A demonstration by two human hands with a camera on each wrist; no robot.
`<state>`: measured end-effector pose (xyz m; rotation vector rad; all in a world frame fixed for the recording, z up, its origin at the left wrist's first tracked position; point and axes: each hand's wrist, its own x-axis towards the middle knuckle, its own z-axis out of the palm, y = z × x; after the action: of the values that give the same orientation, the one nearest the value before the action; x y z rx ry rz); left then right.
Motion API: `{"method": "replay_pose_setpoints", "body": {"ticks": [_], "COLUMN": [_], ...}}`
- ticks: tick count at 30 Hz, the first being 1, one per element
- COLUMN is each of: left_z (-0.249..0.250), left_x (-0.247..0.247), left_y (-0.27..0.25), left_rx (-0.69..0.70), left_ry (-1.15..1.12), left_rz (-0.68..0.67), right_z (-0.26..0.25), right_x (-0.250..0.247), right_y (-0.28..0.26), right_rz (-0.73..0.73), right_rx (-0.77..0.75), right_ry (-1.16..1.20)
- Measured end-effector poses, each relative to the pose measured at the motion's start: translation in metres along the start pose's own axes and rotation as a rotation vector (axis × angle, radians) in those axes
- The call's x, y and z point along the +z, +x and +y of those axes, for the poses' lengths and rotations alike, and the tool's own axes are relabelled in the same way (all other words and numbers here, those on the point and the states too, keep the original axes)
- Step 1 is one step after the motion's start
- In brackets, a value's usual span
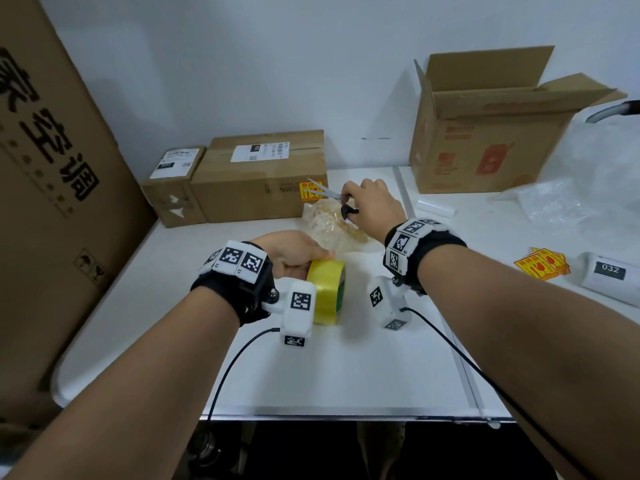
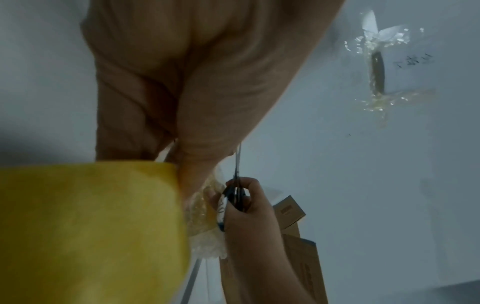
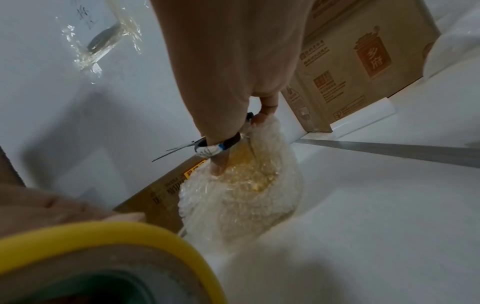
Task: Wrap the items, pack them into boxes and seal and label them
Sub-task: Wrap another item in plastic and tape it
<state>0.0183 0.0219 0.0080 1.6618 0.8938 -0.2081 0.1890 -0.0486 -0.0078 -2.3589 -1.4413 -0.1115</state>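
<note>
Fingers: left hand (image 1: 294,252) grips tape roll (image 1: 327,291), keeping tape ready; right hand (image 1: 369,204) grips scissors (image 1: 323,192), blades apart | bundle (image 1: 332,221) between, likely for cutting tape

Yellow tape roll (image 1: 327,292), white table (image 1: 346,368)

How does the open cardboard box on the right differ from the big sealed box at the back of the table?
The open box has its flaps up and no white label showing; the sealed box is closed flat and bears a white label on top. The open box stands taller. Both are brown cardboard.
</note>
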Motion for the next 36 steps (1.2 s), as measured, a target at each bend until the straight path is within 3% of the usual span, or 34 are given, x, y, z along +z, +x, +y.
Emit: {"method": "replay_pose_setpoints", "body": {"ticks": [5, 9, 11, 17, 19, 21, 24, 27, 31, 36], "left_z": [-0.004, -0.013, -0.017, -0.018, -0.019, -0.021, -0.022, -0.022, -0.021, -0.021], "left_x": [0.007, 0.007, 0.010, 0.014, 0.015, 0.015, 0.016, 0.015, 0.016, 0.016], "left_y": [-0.001, -0.006, -0.007, -0.012, -0.013, -0.014, -0.015, -0.019, -0.023, -0.021], "left_rx": [0.103, 0.105, 0.101, 0.090, 0.083, 0.082, 0.067, 0.053, 0.047, 0.085], "left_ry": [0.021, -0.189, -0.268, -0.340, -0.343, -0.351, -0.372, -0.373, -0.375, -0.345], "left_rz": [0.111, -0.013, -0.011, 0.043, 0.042, 0.050, 0.043, 0.036, 0.021, 0.036], "right_z": [0.000, 0.001, 0.001, -0.008, -0.010, -0.008, 0.007, 0.025, 0.040, 0.037], "right_x": [-0.001, -0.007, -0.013, -0.049, -0.064, -0.079, -0.094, -0.101, -0.094, -0.076], "right_y": [0.001, 0.001, 0.003, -0.007, -0.011, -0.018, -0.034, -0.053, -0.068, -0.068], "right_rz": [-0.001, -0.055, -0.094, -0.121, -0.224, -0.440, -0.797, -1.013, -1.088, -1.010], "right_rx": [0.028, 0.050, 0.043, 0.098, 0.162, 0.225, 0.230, 0.357, 0.443, 0.456], "right_ry": [0.017, 0.085, 0.126, 0.461, 0.649, 0.774, 0.812, 0.745, 0.608, 0.617]}}
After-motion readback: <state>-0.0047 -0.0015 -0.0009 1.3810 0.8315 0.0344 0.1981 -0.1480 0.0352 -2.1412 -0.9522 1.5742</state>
